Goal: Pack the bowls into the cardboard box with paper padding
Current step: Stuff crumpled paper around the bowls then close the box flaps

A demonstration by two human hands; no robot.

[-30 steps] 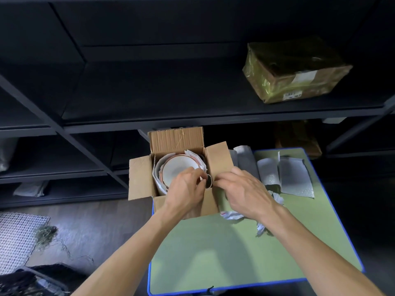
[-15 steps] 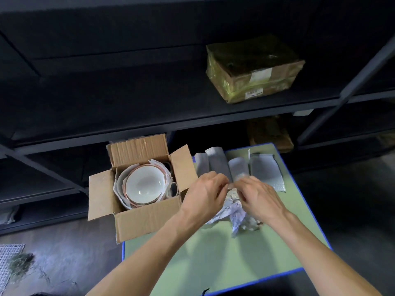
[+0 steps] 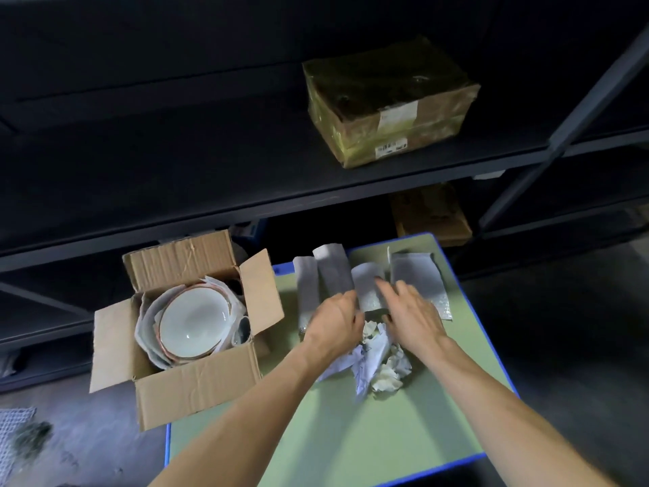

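Note:
An open cardboard box stands at the table's left end, overhanging its edge. Inside it lies a white bowl with a brown rim, paper padding tucked around it. Several grey padding sheets lie side by side at the table's far end. My left hand is at the left edge of the middle sheet with its fingers curled under; the grip is hidden. My right hand lies flat on that sheet's right side, fingers straight. Crumpled white paper lies just below both hands.
The green table has a blue rim, with floor below on the left and right. Dark metal shelves stand behind it. A taped cardboard parcel sits on the upper shelf, and another brown box on the shelf below.
Both hands left the box, passed over the crumpled paper and now reach the grey sheets at the table's far end. The view has swung right, so the box sits further left.

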